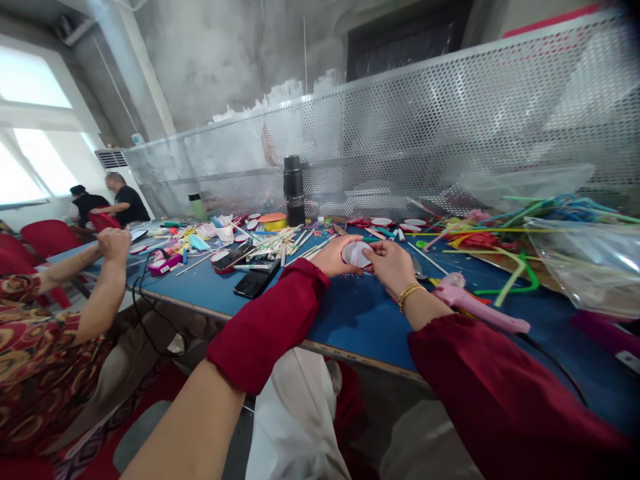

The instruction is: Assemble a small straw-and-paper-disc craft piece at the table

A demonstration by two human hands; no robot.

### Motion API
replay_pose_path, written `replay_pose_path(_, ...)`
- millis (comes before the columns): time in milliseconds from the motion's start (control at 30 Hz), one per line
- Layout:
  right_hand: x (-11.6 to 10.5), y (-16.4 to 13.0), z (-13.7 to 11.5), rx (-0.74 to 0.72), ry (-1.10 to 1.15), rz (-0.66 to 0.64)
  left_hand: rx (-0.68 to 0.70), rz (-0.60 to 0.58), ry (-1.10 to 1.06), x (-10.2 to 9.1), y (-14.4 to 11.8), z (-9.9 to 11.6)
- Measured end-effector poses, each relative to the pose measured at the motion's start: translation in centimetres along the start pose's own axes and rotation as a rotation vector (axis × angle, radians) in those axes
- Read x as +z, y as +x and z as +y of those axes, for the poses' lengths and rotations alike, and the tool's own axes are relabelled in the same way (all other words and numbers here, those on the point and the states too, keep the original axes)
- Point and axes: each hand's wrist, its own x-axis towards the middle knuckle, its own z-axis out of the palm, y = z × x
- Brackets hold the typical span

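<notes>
Both hands meet over the blue desk (350, 320), approx. centre of view. Left hand (334, 259) and right hand (391, 265) each pinch a small round disc (356, 254) btw. thumb and fingers, closed on its rim; the disc is held just above the desk, face toward the camera, pale w/ a reddish edge. Gold bracelet (409, 295) on the right wrist; dark red sleeves on both arms.

At 4 o'clock from the hands, just beside the right wrist, a pink glue gun (475, 307) lies on the desk. At 9 o'clock, two phones (250, 280) lie flat near the desk edge. At 11 o'clock, a heap of sticks (280, 241), and behind it at 12 o'clock a black flask (294, 190) stands upright. At 2–3 o'clock, coloured straws (500, 233) and a clear bag (590, 267).

Far left at 9 o'clock, another person's arms (103, 280), hands raised above the desk corner. Two more ppl sit well apart at 10 o'clock.
</notes>
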Motion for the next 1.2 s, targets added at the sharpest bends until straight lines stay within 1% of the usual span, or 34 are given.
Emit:
replay_pose_path(100, 0.0, -0.1, -0.2, 0.011, 0.019, -0.004, 0.005, 0.005, 0.033, 0.1, -0.1, 0.1)
replay_pose_path(267, 0.1, -0.3, -0.4, 0.014, 0.025, -0.012, -0.05, -0.021, 0.08, 0.2, 0.0, 0.5)
replay_pose_path(500, 0.0, -0.3, -0.4, 0.028, 0.052, -0.021, -0.075, -0.031, 0.085, 0.2, 0.1, 1.1)
replay_pose_path(667, -0.1, -0.2, -0.3, 0.018, 0.034, -0.015, -0.069, -0.035, 0.045, 0.2, 0.0, 0.4)
replay_pose_path(833, -0.4, 0.5, 0.4, -0.038, -0.055, 0.041, -0.069, -0.089, -0.041, -0.1, -0.1, -0.4)
replay_pose_path(967, -0.4, 0.6, 0.6, -0.065, -0.087, 0.065, -0.087, -0.071, -0.064, -0.5, -0.1, -0.4)
replay_pose_path(1100, -0.3, 0.0, 0.0, -0.017, -0.021, 0.047, -0.076, -0.045, -0.002, -0.5, 0.0, -0.1)
replay_pose_path(1200, -0.1, -0.4, -0.9, 0.082, 0.077, 0.038, -0.109, -0.046, 0.028, -0.4, 0.0, 0.3)
